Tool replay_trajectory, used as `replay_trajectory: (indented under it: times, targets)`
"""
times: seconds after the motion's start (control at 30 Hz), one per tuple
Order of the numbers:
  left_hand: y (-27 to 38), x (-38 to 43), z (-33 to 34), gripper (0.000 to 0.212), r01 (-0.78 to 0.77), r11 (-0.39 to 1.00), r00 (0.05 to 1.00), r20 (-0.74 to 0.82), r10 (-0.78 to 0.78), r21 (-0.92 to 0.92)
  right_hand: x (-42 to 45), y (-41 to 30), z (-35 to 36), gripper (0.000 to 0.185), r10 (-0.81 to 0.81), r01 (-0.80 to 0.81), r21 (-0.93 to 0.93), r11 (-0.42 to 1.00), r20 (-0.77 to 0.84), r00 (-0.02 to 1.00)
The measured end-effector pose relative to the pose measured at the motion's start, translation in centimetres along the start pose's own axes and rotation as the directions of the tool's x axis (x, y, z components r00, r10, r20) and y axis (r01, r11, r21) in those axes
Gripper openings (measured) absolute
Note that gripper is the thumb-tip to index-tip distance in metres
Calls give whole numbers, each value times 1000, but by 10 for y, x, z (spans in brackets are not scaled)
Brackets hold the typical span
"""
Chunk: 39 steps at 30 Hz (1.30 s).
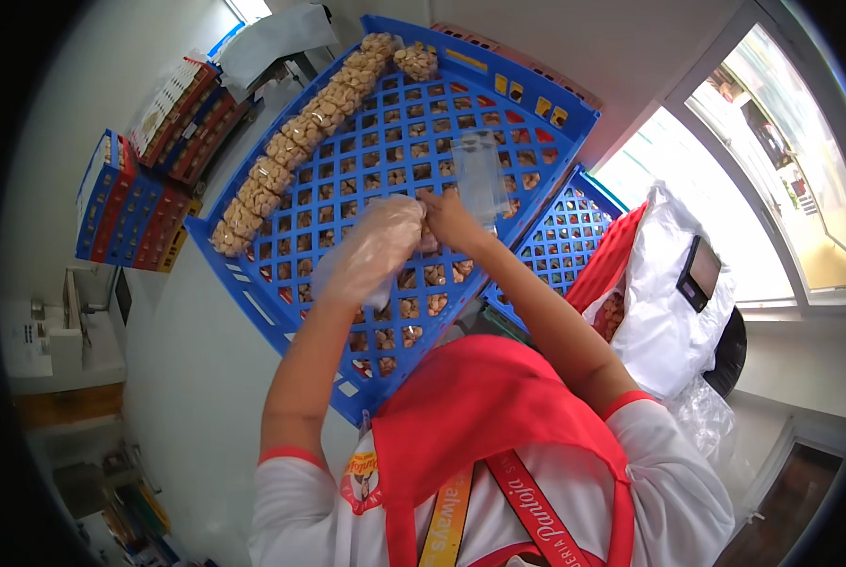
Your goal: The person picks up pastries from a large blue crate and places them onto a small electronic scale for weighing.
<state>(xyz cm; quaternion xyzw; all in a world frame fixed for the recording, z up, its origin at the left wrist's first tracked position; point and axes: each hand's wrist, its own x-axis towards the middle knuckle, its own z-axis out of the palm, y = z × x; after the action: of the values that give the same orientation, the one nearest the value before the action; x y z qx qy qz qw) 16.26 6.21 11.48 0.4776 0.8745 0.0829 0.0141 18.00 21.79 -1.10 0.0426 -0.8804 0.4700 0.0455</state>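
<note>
Above a large blue plastic crate (394, 170), both hands meet near its middle. My left hand (380, 241) wears a clear plastic glove or bag and is closed at the fingertips; what lies under the film is hard to see. My bare right hand (451, 220) pinches the edge of clear plastic beside the left fingertips. Right of the hands, flat clear plastic bags (478, 173) lie on the crate's lattice floor. Clear bags of small round tan cookies (299, 138) stand in a row along the crate's left side, and one more bag (417, 62) sits at the far end.
More bagged goods show through the lattice beneath. Right of the crate are a smaller blue crate (565, 234), a red crate (607, 259) and white plastic sheeting (660, 319) with a black digital scale (699, 273) on it. Stacked red and blue crates (129, 205) stand at the left.
</note>
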Motion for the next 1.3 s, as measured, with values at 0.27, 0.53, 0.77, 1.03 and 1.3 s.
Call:
replay_trajectory:
  times: [0.27,0.53,0.77,1.03,1.3]
  targets:
    - [-19,31,0,25,355,869,893,401,-205,-346,29,28,-16,8,-251,303,-264,916,213,944]
    - [-5,1,-15,37,230,940,942,301,-150,-250,27,9,-17,13,-320,409,-407,817,272,908]
    - [-18,-43,24,47,465,307,747,183,-639,-830,13,22,-16,31,-252,255,-325,911,55,966]
    - [22,-38,59,47,364,298,754,92,-650,-882,-37,-19,-6,56,484,-362,728,581,48,874]
    - [21,-34,89,30,429,602,664,-217,-716,-673,-59,-20,13,40,163,-75,311,947,-268,950]
